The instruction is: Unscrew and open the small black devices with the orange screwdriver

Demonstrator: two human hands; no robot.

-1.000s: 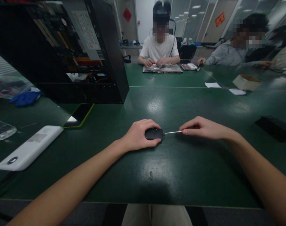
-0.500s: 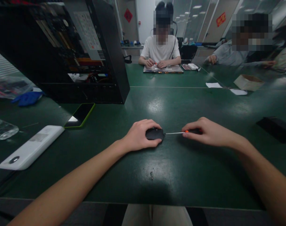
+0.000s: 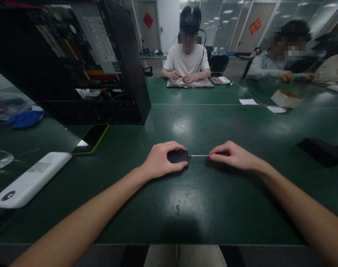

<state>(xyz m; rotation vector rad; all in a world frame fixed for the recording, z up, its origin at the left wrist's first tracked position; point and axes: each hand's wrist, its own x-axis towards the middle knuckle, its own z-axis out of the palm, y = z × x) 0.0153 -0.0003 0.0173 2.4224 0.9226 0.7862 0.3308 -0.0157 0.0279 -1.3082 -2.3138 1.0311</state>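
Note:
Near the middle of the green table (image 3: pixel 182 200), my left hand (image 3: pixel 159 160) wraps its thumb and fingers round a black computer mouse (image 3: pixel 177 157). My right hand (image 3: pixel 235 155) pinches a screwdriver (image 3: pixel 200 155) by its orange and black handle, most of which the fingers cover. The thin metal shaft points left, level with the mouse. Its tip meets the mouse's right end, beside a small dark bit sticking out; whether it is inserted there I cannot tell.
An open black computer case (image 3: pixel 135 74) stands at the left. Near it lie a green-edged phone (image 3: pixel 91 139), a white oblong device (image 3: pixel 32 180) and a blue glove (image 3: pixel 24 119). A black object (image 3: pixel 324 150) is at the right. Opposite, a person (image 3: pixel 187 61) works on a flat panel (image 3: pixel 189 84).
The whole view has shifted slightly. My right hand has come a little closer to the left hand, and less of the screwdriver shaft shows. Both grips stay the same.

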